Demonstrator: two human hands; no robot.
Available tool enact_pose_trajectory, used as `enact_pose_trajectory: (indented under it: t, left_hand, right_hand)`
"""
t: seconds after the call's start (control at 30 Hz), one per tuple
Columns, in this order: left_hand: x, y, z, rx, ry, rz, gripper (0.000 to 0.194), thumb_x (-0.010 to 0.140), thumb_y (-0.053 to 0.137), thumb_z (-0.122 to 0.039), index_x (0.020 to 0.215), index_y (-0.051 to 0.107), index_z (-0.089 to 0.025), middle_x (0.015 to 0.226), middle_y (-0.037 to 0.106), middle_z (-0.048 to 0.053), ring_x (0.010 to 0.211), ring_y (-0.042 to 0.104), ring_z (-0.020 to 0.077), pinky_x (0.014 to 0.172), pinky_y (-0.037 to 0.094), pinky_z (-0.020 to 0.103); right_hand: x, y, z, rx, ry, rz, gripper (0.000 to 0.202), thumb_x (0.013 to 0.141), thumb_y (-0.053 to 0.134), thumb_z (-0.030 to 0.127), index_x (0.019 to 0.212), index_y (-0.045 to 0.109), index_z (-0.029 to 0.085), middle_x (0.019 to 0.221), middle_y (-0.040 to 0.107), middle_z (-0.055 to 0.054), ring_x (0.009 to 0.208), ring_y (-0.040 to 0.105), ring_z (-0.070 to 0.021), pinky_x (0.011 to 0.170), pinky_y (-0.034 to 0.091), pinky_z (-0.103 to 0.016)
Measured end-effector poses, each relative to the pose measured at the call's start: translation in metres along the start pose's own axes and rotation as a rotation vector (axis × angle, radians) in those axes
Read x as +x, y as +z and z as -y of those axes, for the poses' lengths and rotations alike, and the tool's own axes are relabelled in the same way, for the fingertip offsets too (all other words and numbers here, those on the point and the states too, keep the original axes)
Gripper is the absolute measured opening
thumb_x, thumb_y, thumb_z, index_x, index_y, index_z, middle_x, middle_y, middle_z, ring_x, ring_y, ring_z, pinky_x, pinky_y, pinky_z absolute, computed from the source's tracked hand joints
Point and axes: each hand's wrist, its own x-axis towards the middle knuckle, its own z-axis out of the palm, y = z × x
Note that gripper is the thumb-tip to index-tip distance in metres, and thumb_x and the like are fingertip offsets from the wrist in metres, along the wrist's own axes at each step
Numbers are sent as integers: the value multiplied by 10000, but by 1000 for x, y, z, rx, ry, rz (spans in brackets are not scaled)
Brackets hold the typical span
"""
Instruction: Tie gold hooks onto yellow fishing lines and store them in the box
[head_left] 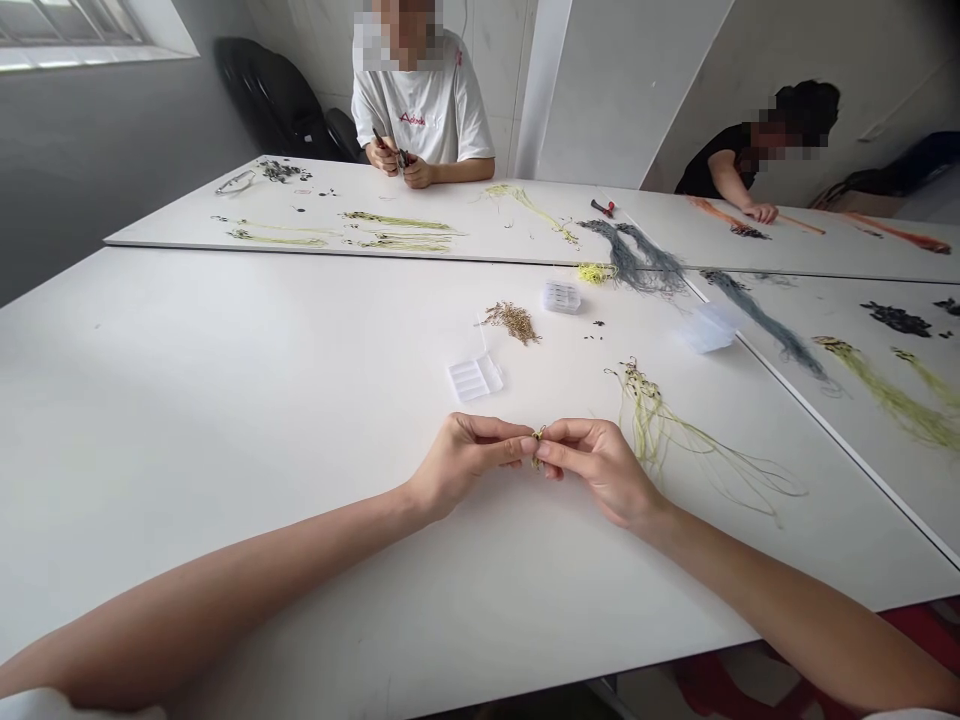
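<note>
My left hand (487,447) and my right hand (589,455) meet above the table, thumbs and forefingers pinched on one small bundle of coiled yellow-green fishing line (537,448) with a bit of dark metal. The fingertips cover most of it. To the right of my right hand lies a loose bunch of yellow-green fishing lines (649,400) with dark hooks at its upper end. Beyond my left hand sits an open clear plastic box (474,378) with compartments. A pile of small gold-coloured metal pieces (514,322) lies behind that box.
A second clear box (561,296) holds small items. Grey line bundles (637,258) and a yellow coil (595,273) lie farther back, with another clear container (709,328) to the right. Across the table, one person (420,110) holds a tool; another person (731,170) handles orange strands.
</note>
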Motion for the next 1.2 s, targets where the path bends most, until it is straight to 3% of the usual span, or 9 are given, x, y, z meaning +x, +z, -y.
enact_pose_trajectory:
  t: [0.37,0.53,0.8,1.2]
  left_hand:
    - [3,1,3,-103,-28,-12,206,773,738,-266,753,581,-134,724,603,8,744,594,140,726,417,276]
    - [1,2,-1,-70,-47,9,214,853,650,-348,806,642,-139,809,633,35,761,549,129,766,415,283]
    - [-2,9,-3,-218,-140,174,256,905,580,-349,882,732,-144,874,654,70,803,538,139,790,411,276]
    - [-1,11,2,-307,-177,159,205,847,658,-334,828,748,-150,919,660,82,872,532,159,837,416,290]
  right_hand:
    - [-1,1,3,81,28,16,98,777,723,282,795,708,187,690,597,1,622,523,-122,660,426,-300]
    - [1,0,6,137,27,14,69,780,706,258,766,694,191,679,578,5,627,487,-119,651,394,-290]
    - [-1,1,11,169,10,16,104,779,701,251,711,647,193,601,516,25,632,459,-129,648,351,-304]
    - [0,3,7,197,12,-52,107,740,740,260,702,661,198,636,516,18,635,436,-126,652,383,-299]
